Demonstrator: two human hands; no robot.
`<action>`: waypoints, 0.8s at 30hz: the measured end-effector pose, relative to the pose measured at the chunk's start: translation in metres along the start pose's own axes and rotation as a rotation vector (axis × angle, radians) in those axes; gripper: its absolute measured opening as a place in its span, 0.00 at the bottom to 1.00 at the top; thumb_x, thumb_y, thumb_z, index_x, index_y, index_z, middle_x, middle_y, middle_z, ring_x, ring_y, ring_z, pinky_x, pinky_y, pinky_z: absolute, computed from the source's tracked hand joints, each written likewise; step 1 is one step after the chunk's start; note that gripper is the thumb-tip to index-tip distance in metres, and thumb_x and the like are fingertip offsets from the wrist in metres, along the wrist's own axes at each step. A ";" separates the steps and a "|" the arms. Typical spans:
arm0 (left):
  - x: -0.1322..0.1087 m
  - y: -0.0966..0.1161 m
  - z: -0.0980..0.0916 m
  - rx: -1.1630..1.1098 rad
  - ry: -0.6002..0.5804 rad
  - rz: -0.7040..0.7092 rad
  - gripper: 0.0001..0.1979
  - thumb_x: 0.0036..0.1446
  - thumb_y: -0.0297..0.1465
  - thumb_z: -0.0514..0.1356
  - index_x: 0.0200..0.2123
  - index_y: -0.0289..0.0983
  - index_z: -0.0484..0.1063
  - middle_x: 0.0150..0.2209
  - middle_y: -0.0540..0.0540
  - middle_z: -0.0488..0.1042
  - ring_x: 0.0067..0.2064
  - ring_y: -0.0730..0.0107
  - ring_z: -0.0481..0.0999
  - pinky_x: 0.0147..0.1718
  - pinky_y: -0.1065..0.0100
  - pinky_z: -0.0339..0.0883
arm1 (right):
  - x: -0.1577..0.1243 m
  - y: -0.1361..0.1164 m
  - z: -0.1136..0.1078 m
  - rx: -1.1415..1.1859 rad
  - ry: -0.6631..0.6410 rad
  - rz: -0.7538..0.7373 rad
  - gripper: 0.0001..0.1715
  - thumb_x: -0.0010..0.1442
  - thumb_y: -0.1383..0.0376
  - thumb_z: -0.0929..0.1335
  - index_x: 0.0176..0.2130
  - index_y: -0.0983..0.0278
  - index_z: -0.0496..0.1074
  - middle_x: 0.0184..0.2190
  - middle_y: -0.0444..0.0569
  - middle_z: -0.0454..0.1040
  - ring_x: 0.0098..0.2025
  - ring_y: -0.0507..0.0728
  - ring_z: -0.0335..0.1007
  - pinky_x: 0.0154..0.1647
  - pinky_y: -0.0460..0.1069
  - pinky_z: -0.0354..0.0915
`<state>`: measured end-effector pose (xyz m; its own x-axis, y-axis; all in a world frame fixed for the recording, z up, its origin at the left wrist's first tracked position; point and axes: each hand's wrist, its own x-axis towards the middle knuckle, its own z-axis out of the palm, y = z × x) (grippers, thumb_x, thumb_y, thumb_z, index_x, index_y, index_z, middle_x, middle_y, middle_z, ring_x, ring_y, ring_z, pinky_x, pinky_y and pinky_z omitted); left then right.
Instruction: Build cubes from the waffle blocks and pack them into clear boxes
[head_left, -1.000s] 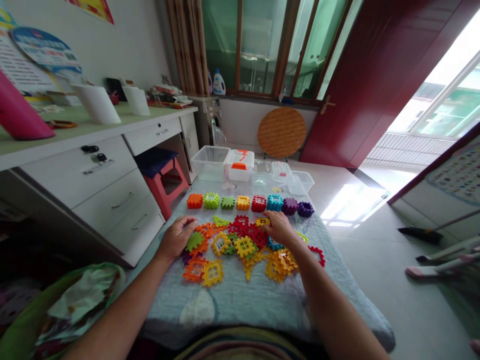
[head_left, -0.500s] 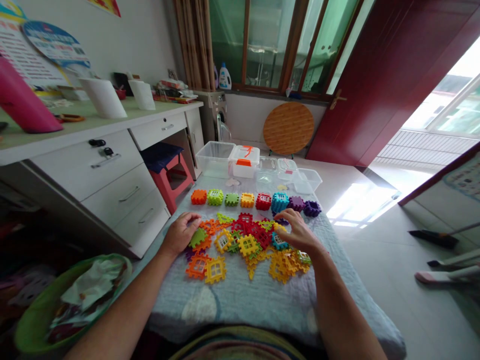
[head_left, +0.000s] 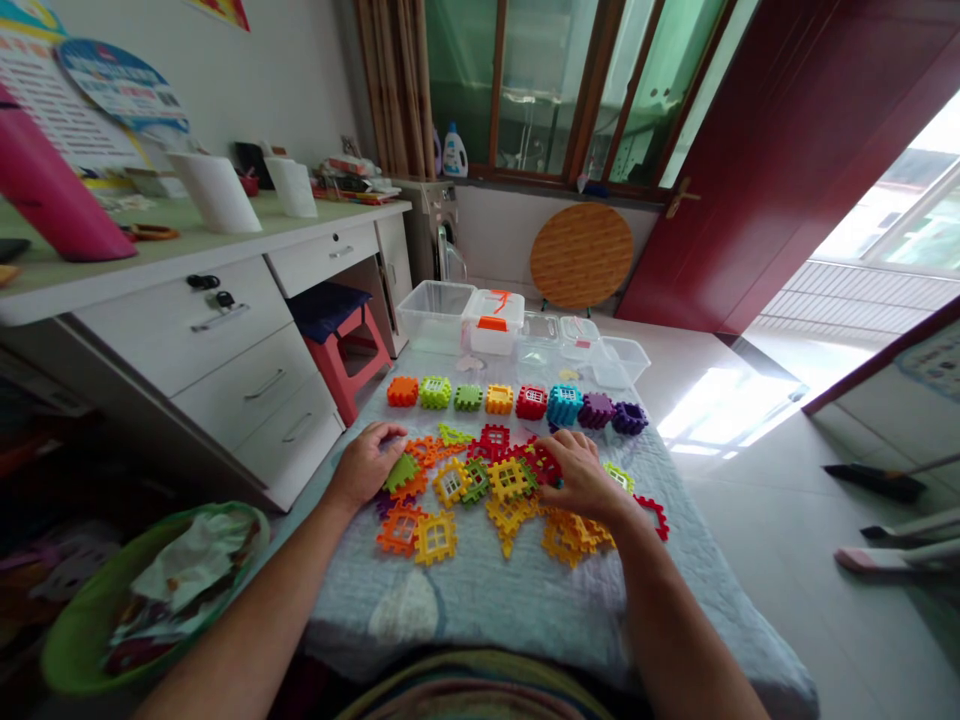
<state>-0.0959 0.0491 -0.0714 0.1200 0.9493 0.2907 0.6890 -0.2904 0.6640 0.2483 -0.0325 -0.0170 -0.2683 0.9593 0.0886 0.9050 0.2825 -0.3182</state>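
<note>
A pile of flat, colourful interlocking plastic tiles (head_left: 480, 495) lies on a table covered with a light blue quilt (head_left: 480, 600). Behind the pile stands a row of assembled cubes, from an orange cube (head_left: 403, 391) through a red cube (head_left: 531, 402) to a purple cube (head_left: 630, 418). My left hand (head_left: 367, 465) rests on the pile's left edge, its fingers spread loosely over a green tile (head_left: 400, 472). My right hand (head_left: 581, 472) is on the pile's right side, with its fingers curled onto a red tile (head_left: 541, 462).
Clear plastic boxes (head_left: 436, 310) and a white lidded box (head_left: 493, 325) stand at the table's far end. A white desk with drawers (head_left: 225, 340) and a red stool (head_left: 341, 355) are on the left. A green basket (head_left: 82, 650) sits at the lower left.
My right hand swept right across the pile, then came back left onto the red tile. My left hand has stayed on the pile's left edge. The camera has shifted slightly.
</note>
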 end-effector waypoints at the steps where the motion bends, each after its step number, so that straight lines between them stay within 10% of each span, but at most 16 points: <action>1: 0.000 0.000 0.000 -0.001 -0.002 0.000 0.15 0.54 0.42 0.54 0.37 0.39 0.72 0.40 0.45 0.76 0.43 0.61 0.74 0.49 0.62 0.66 | -0.002 0.002 -0.002 0.000 0.005 0.018 0.28 0.47 0.59 0.73 0.48 0.59 0.70 0.42 0.49 0.66 0.48 0.61 0.59 0.54 0.57 0.54; 24: 0.000 -0.002 0.000 -0.025 -0.013 0.005 0.13 0.54 0.40 0.55 0.37 0.38 0.72 0.40 0.45 0.75 0.43 0.61 0.74 0.49 0.61 0.66 | 0.012 -0.041 0.023 0.196 0.060 -0.237 0.34 0.52 0.66 0.70 0.58 0.60 0.63 0.47 0.51 0.73 0.48 0.61 0.63 0.55 0.56 0.52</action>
<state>-0.0972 0.0498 -0.0730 0.1326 0.9494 0.2848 0.6707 -0.2975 0.6794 0.2005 -0.0328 -0.0241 -0.4387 0.8671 0.2360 0.7372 0.4974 -0.4573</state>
